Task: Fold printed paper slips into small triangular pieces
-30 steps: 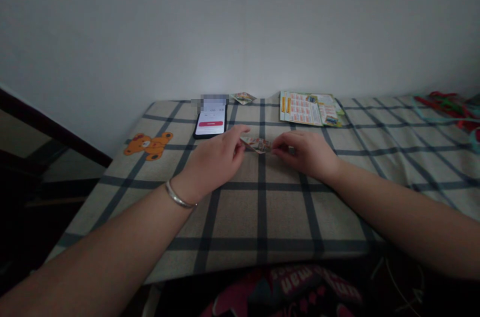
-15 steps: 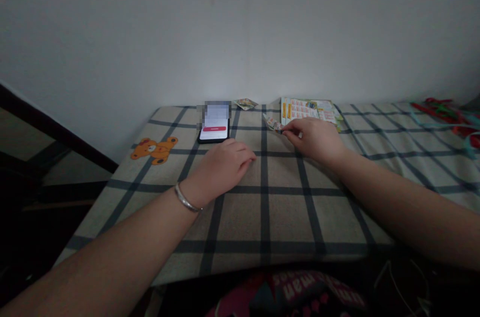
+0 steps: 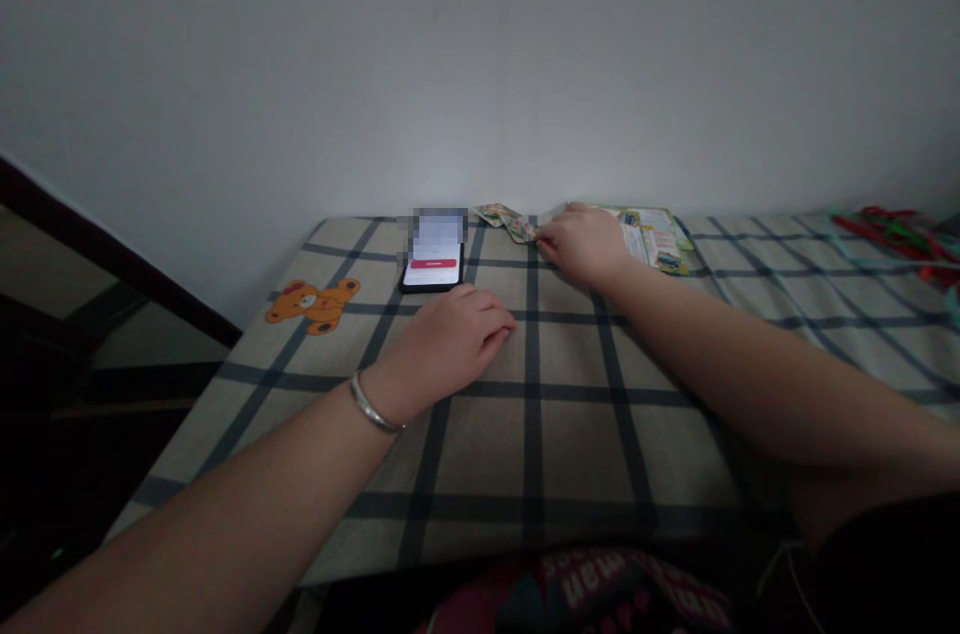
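My right hand reaches toward the wall and pinches a small folded paper printed in several colours. That paper's far end lies by another folded paper near the wall; whether they touch I cannot tell. My left hand, with a silver bangle at the wrist, rests on the checked tablecloth, fingers curled together and no object showing in them. Just beyond it lies a phone with a lit screen. Printed sheets lie partly hidden behind my right hand.
An orange bear figure is on the cloth at the left. Red, green and pale blue strips lie at the far right. A pale wall rises along the table's back edge.
Both hands held the folded paper at first. My left hand let go and settled on the cloth. My right hand carried the paper away to the back, beside the other folded paper.
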`<state>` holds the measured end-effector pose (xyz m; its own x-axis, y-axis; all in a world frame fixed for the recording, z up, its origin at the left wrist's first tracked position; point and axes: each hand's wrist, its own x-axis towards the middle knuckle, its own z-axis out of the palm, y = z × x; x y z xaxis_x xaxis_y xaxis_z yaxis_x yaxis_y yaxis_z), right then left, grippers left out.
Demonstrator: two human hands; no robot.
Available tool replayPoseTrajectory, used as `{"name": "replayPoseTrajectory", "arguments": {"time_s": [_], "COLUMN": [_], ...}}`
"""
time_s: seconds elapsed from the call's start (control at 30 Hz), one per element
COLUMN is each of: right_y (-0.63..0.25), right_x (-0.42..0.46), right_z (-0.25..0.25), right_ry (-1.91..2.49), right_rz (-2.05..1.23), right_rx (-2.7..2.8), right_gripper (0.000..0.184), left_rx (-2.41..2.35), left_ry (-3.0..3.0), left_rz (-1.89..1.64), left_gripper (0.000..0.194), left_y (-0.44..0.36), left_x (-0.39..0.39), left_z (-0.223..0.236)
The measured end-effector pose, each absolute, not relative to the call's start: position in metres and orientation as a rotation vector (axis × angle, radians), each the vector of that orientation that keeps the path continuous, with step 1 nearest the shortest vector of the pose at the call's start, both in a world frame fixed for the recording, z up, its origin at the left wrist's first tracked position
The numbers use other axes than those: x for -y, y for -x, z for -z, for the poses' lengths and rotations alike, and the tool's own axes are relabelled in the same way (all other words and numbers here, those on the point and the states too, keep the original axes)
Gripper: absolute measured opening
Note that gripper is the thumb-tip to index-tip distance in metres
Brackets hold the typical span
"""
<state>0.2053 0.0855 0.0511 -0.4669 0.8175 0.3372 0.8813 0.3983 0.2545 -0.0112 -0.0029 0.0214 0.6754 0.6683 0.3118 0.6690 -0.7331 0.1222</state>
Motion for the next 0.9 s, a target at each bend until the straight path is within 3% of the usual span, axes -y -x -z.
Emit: {"name": "replayPoseTrajectory", "arguments": {"time_s": [0.53,0.9], "right_y": [-0.189,-0.237], "right_x": [-0.120,-0.097], "right_z": [-0.042,-0.048], "right_ry": [1.619,1.521], "right_rz": [0.611,0.210], "right_rx": [2.297,2.211], "right_gripper": [0.033,0.035], "left_rx": [1.127,1.145], "left_ry": [2.880,2.872], "left_rz": [0.557,0.512], "left_gripper": [0.021,0.022], "left_y": [0.010,0.010], "left_x": [-0.003,-0.004], "left_z": [-0.022,-0.020]}}
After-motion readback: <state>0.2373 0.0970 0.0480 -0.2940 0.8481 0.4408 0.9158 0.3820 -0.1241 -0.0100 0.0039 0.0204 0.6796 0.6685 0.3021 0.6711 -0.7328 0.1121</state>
